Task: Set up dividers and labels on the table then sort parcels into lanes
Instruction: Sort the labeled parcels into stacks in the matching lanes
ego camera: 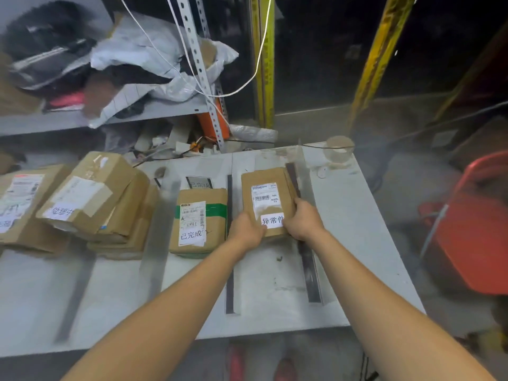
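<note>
A brown parcel (265,193) with a shipping label and a white tag lies in the rightmost lane of the white table (357,243). My left hand (246,231) holds its near left corner. My right hand (303,221) grips its near right edge. Dark divider strips mark the lanes: one (229,270) left of this parcel, one (308,265) right of it, others (156,243) (74,298) further left. A second parcel (199,220) with green tape and a white tag sits in the neighbouring lane, behind it a label sheet (199,183).
Several stacked brown boxes (90,199) (16,207) fill the left lanes. A roll of clear tape (338,148) stands at the table's far right corner. A cluttered metal shelf (110,116) rises behind. A red bin (472,224) stands on the floor at right.
</note>
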`<state>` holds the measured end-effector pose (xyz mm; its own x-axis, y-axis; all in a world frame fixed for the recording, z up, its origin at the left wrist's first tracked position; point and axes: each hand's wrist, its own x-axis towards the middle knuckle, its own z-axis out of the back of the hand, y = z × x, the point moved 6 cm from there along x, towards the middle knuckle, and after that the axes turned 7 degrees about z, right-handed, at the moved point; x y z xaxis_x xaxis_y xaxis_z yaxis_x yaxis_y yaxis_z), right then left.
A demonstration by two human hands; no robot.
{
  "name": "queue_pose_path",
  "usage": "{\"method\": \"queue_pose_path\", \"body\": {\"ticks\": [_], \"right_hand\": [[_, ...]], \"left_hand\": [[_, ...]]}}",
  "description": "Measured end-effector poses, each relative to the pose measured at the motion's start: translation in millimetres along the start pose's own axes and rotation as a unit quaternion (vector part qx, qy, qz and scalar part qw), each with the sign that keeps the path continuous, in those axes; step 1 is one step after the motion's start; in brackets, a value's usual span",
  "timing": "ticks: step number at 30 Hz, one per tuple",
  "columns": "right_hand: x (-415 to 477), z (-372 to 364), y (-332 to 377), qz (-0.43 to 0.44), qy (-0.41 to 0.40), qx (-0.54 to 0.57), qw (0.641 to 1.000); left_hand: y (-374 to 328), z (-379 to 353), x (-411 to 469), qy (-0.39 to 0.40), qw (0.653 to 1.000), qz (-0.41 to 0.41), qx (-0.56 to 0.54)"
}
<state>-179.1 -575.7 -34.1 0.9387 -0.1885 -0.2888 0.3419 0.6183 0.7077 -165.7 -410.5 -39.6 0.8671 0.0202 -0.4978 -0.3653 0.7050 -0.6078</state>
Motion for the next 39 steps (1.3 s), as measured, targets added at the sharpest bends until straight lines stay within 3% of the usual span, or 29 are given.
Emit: {"method": "queue_pose_path", "body": {"ticks": [8, 14, 19, 23, 30, 39], "right_hand": [[8.3, -31.3, -36.2, -0.065, -0.010, 0.020, 0.998], [8.2, -40.6, -36.5, -0.073, -0.004, 0.028, 0.997], [15.3, -18.0, -1.1, -0.005, -0.005, 0.057, 0.998], [19.9, 14.0, 43.2, 0.060, 0.000, 0.025, 0.998], [3.4, 22.2, 159.8, 0.221, -0.028, -0.067, 0.973], [-48.6, -68.5, 303.4, 0.369, 0.003, -0.200, 0.908]], "left_hand": [[21.5, -33.8, 19.5, 0.007, 0.996, 0.087, -0.015], [18.3, -35.9, 21.0, 0.008, 0.998, 0.063, -0.011], [-20.1, -3.0, 14.8, 0.011, 0.996, -0.049, -0.071], [-32.1, 57.0, 6.7, -0.003, 0.992, -0.086, -0.091], [-23.7, 181.2, -28.7, -0.144, 0.978, -0.136, 0.070], [72.5, 325.2, -82.6, -0.294, 0.920, -0.116, 0.233]]}}
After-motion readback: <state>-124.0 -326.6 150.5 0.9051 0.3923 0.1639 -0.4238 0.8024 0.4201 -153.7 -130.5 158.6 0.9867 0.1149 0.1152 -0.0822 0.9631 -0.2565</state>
